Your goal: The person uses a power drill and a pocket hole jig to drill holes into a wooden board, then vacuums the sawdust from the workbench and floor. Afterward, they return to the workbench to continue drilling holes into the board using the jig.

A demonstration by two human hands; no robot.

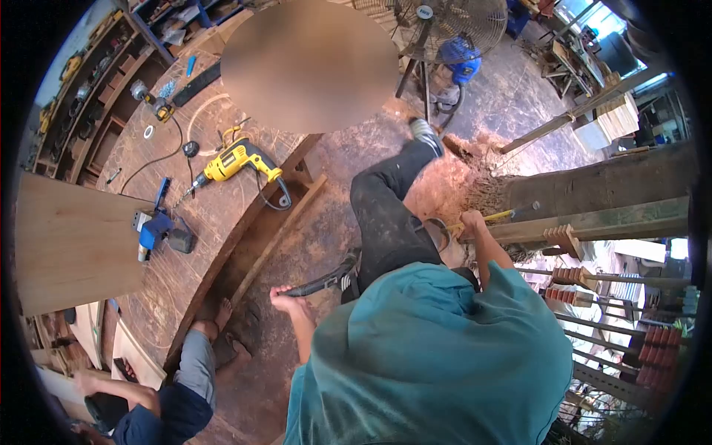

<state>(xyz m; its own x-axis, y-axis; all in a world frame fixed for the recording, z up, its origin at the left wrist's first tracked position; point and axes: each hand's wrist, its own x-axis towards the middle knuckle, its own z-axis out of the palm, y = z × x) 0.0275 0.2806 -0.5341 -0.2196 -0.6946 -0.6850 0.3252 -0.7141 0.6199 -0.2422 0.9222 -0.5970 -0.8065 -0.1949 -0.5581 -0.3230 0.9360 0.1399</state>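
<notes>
My left hand (283, 298) is closed around the end of a black belt strap (319, 284), which runs to my waist and has a pale striped patch near it. Out to the right, my right hand (472, 221) is closed at a long yellow-handled tool (498, 216). That tool slants toward a wooden beam, and its lower part lies close to a brown looped band (437, 231) by my hip. My fingers cover part of the handle. Dark trousers and a teal shirt show on my body, with one leg stretched forward.
On the round wooden table (237, 215) lie a yellow corded drill (236, 162), a blue cordless tool (154, 231) and another drill (152, 102). A person (167, 404) sits at lower left. A fan (452, 26) stands ahead; racked clamps (571, 278) and beams (601, 185) fill the right.
</notes>
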